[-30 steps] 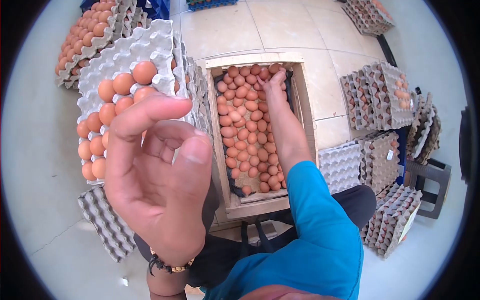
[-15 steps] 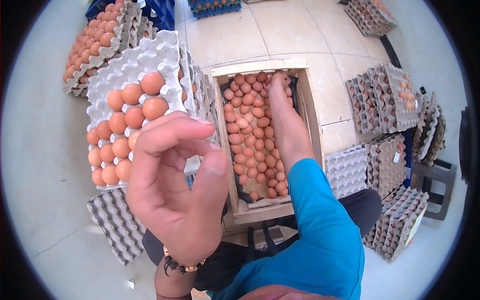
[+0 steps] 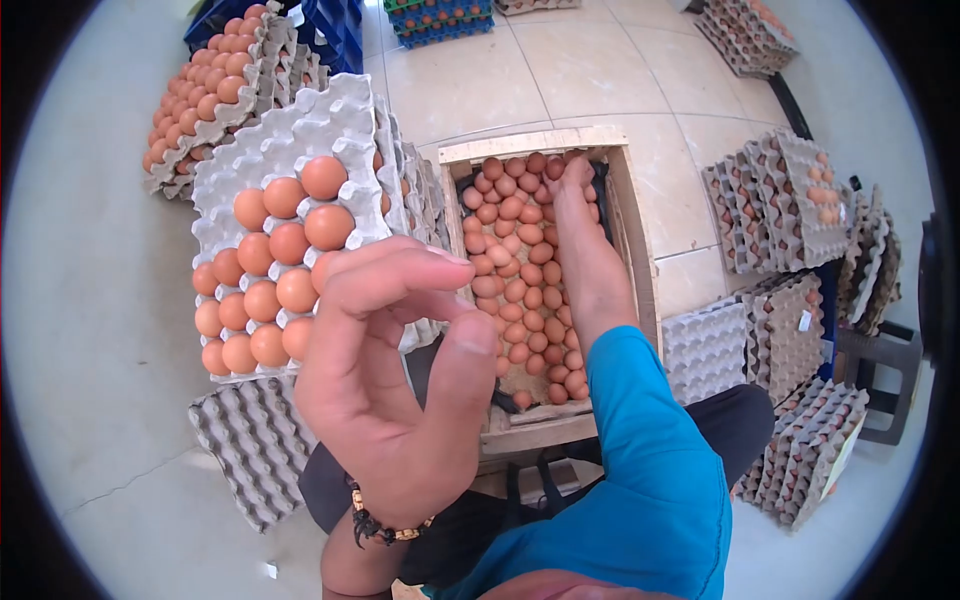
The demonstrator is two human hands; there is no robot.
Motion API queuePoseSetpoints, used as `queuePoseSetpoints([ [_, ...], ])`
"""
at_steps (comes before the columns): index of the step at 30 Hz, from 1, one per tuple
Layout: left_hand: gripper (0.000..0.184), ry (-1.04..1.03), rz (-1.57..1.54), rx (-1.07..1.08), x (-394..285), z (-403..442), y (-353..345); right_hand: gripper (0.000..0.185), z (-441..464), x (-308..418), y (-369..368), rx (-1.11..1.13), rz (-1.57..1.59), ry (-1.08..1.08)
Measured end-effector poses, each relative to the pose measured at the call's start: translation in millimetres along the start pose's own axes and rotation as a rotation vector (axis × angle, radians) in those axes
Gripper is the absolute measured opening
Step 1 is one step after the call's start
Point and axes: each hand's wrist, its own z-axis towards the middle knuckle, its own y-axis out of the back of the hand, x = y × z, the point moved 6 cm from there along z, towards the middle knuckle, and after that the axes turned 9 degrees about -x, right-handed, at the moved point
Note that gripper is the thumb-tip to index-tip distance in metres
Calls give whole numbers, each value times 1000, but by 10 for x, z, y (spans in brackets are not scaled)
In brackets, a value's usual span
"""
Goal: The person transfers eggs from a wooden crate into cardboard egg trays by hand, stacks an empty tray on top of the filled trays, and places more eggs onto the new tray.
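Observation:
My left hand [image 3: 400,380] is raised close to the camera, fingers curved and thumb apart, holding nothing. Behind it on the left, a grey egg tray [image 3: 290,125] on top of a stack carries several brown eggs [image 3: 288,243]. My right hand [image 3: 572,178] reaches down to the far right corner of a wooden crate [image 3: 540,139] filled with loose brown eggs [image 3: 515,290]. Its fingers are among the eggs there, and what they grip is mostly hidden.
An empty grey tray [image 3: 255,450] lies at the lower left. Filled tray stacks [image 3: 775,205] stand along the right, beside a grey stool [image 3: 885,385]. Another egg stack [image 3: 205,95] and blue crates [image 3: 335,35] are at the upper left.
The whole view has shifted, so the crate and trays appear lower and further right. My left hand has moved right in the picture, its pose unchanged. My right hand remains at the crate's far corner.

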Motion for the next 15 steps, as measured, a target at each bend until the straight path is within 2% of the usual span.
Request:
queuePoseSetpoints([
  [5, 26, -8, 39, -2, 39, 7, 12, 43, 37, 56, 52, 51, -32, 44],
  [8, 24, -16, 47, -4, 40, -2, -5, 45, 12, 98, 134, -2, -79, 38],
  [12, 22, 5, 44, -30, 55, 0, -26, 46, 88, 4, 316, 261, -28, -214],
  [15, 21, 10, 28, 5, 64, -2, -74, 43, -407, 142, 415, 488, 63, -391],
])
